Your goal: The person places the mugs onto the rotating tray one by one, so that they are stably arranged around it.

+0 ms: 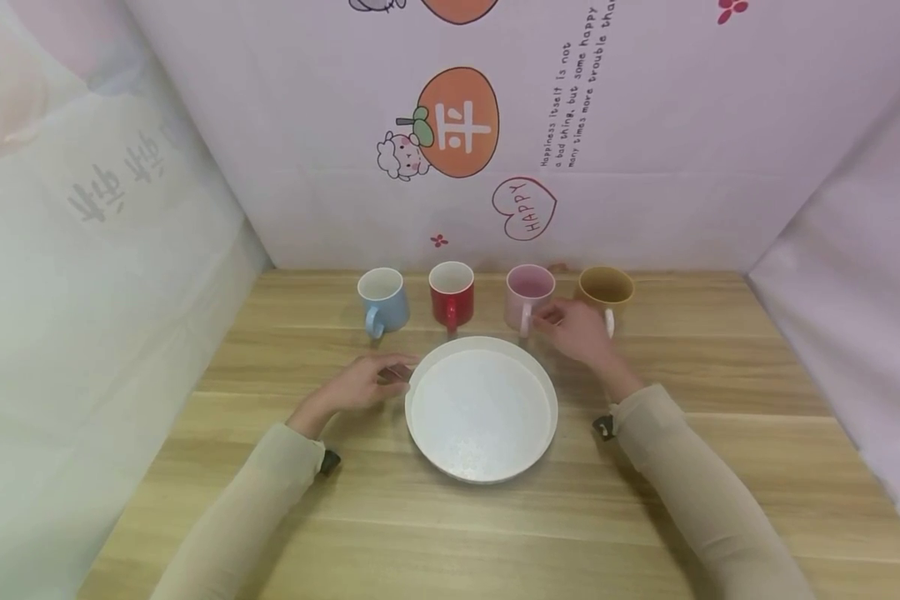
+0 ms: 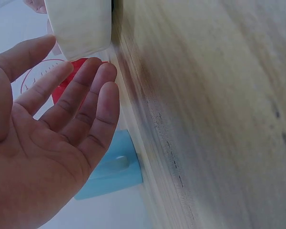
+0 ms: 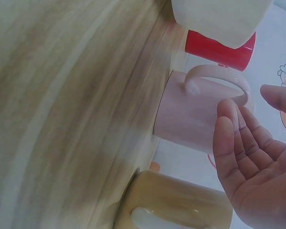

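while your right hand (image 1: 576, 332) hangs at the handle of the pink mug (image 1: 518, 310), just right of the head frame's centre, its grip is wide, thumb apart from softly bent fingers; whether a fingertip touches the mug, you cannot tell. your left hand (image 1: 356, 385), its grip also wide, is at the left rim of the round white tray (image 1: 483, 417) in mid-frame; contact there is unclear too. if you lift with only fingertips on the handle, the mug would likely tilt or slip. pull it low down the frame, and its base could strike the tray's rim just below. a nudge from your left fingers might slide the tray. the mustard mug (image 1: 607, 287) sits partly behind your right hand, so a swing rightward could knock it. left of the pink mug stand the red mug (image 1: 452, 303) and, further left, the light blue mug (image 1: 392, 310). above the row, a printed cloth (image 1: 315, 167) rises at the table's (image 1: 420, 542) far edge, limiting any push that way.
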The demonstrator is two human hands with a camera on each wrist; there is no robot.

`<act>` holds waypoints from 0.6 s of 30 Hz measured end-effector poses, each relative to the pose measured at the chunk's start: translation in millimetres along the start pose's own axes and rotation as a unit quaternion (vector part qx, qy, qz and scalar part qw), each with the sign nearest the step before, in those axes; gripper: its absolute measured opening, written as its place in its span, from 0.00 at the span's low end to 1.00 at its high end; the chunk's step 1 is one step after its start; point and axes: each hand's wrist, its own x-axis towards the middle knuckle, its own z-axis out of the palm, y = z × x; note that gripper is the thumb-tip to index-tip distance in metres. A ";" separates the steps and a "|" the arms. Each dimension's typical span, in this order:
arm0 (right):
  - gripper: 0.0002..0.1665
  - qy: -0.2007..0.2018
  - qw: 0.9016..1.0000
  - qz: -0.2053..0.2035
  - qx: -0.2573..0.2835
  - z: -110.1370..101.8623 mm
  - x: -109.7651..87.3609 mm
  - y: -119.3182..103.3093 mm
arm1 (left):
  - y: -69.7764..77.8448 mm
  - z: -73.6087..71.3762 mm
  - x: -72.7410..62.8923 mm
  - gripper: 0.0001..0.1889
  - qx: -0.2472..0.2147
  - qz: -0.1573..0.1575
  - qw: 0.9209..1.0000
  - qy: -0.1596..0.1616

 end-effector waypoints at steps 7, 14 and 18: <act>0.16 -0.016 0.999 0.031 -0.015 3.6 3.3 -2.9 | -0.7 0.9 -0.3 0.24 0.003 -0.004 1.000 -0.003; 0.15 -0.021 0.999 0.035 -0.019 7.8 5.9 -5.2 | -1.0 0.8 -0.9 0.24 0.001 -0.002 1.000 -0.003; 0.15 -0.017 0.999 0.036 -0.027 9.6 7.2 -4.0 | -1.9 1.0 -0.7 0.24 0.003 -0.003 1.000 -0.003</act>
